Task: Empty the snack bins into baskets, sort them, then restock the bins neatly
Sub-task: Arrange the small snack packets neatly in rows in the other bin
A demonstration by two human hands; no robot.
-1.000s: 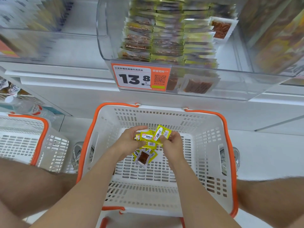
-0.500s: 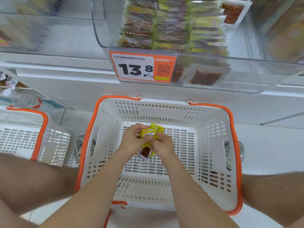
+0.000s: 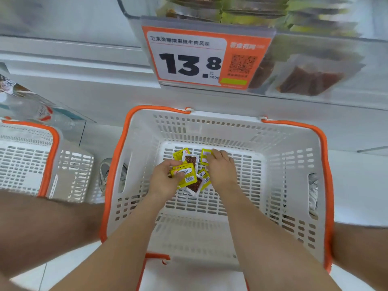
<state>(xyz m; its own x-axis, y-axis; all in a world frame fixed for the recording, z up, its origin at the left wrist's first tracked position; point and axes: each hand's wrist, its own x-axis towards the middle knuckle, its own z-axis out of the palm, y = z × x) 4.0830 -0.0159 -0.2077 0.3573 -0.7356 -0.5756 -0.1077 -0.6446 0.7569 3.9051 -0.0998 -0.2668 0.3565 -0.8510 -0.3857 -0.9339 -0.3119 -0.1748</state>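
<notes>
Both my hands are down inside a white basket with an orange rim [image 3: 289, 148]. My left hand [image 3: 162, 181] grips a small stack of yellow snack packets [image 3: 186, 176]. My right hand [image 3: 220, 166] has its fingers on another yellow packet [image 3: 204, 156] lying on the basket floor. A few more yellow-and-clear packets [image 3: 190, 159] with brown snack inside lie on the floor between my hands. Above, a clear snack bin [image 3: 315, 87] holds stacked packets behind an orange price tag [image 3: 201, 57] reading 13.8.
A second white basket with an orange rim [image 3: 50, 143] stands to the left on the white floor. My bare knees flank the middle basket on both sides. A shoe [image 3: 104, 173] shows between the two baskets. A lower shelf with bottles [image 3: 31, 110] sits at far left.
My hands, which held the packets together above the basket floor, have dropped lower and separated. Some packets now lie on the floor. The view has tipped down and closer.
</notes>
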